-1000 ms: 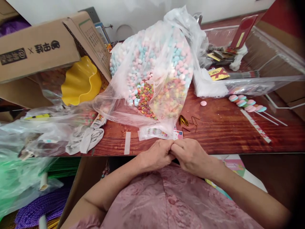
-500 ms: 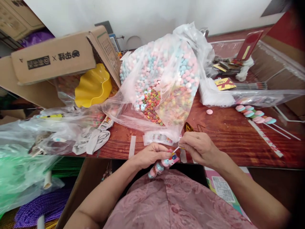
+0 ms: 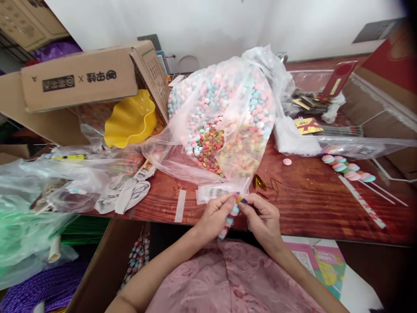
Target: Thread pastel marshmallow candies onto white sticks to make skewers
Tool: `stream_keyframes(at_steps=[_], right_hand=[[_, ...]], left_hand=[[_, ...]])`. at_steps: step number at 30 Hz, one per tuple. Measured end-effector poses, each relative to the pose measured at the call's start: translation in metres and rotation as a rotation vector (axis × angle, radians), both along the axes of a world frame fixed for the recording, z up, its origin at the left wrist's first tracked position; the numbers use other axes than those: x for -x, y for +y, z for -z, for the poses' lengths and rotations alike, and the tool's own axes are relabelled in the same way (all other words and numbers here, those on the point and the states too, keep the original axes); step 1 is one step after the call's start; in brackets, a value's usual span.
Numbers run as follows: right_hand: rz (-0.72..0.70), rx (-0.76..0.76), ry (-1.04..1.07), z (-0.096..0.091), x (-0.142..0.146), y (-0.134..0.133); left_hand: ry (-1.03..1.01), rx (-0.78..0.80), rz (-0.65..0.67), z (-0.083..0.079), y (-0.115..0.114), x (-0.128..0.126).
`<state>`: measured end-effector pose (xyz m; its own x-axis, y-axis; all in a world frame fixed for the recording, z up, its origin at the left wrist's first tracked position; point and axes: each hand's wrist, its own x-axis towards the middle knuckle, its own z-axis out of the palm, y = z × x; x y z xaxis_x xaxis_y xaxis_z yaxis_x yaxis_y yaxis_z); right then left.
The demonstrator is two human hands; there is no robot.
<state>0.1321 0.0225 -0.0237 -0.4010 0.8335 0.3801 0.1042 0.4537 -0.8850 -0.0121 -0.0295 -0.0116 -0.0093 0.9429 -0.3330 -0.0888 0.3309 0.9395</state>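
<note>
Between both hands, at the front edge of the table, is a marshmallow skewer with pink and blue pieces, its colourful printed wrapper end pointing up. My left hand is closed, pinching the wrapper's top from the left. From the right, my right hand pinches the same top end with thumb and fingers. The skewer's lower part hangs down in front of my clothing, and the fingers partly cover it. Just beyond my right hand lie gold twist ties. A flat printed wrapper lies behind my left hand.
A big clear bag of marshmallows and ring candies fills the table's middle. At left are a cardboard box and a yellow wavy bowl. To the right are a clear bin, marshmallow skewers and a loose pink marshmallow.
My right hand has come down and in against my left hand, now pinching the wrapper's top. The white stick end seen between the hands is now hidden. The skewer hangs more upright.
</note>
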Motion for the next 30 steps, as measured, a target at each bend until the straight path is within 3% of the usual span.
stream_keyframes(at_steps=[4, 9, 15, 16, 18, 20, 22, 26, 28, 30], right_hand=[[0.014, -0.191, 0.004, -0.001, 0.002, 0.005], [0.117, -0.347, 0.022, 0.001, 0.01, 0.005], [0.126, -0.127, -0.004, 0.001, 0.012, 0.01], [0.136, -0.177, -0.01, 0.001, 0.007, 0.012], [0.106, -0.426, -0.08, -0.002, -0.005, 0.018], [-0.015, -0.76, -0.244, -0.008, -0.018, 0.025], [-0.171, -0.974, -0.401, -0.016, -0.029, 0.03], [-0.316, -1.047, -0.481, -0.027, -0.037, 0.029], [-0.31, -0.952, -0.538, -0.024, -0.037, 0.024], [-0.284, -0.748, -0.596, -0.017, -0.036, 0.018]], left_hand=[[-0.373, 0.071, 0.061, 0.0, -0.005, 0.001], [-0.406, 0.054, 0.127, -0.007, 0.0, 0.007], [-0.262, 0.116, 0.056, -0.012, 0.01, 0.013], [-0.279, 0.13, 0.05, -0.011, 0.011, 0.013], [-0.333, 0.16, 0.089, -0.008, 0.012, 0.016], [-0.373, 0.184, 0.192, -0.008, 0.012, 0.02], [-0.363, 0.22, 0.337, -0.012, 0.011, 0.024], [-0.139, 0.286, 0.662, -0.024, 0.011, 0.031], [0.103, 0.164, 0.744, -0.028, 0.009, 0.03], [0.433, -0.079, 0.728, -0.027, 0.004, 0.026]])
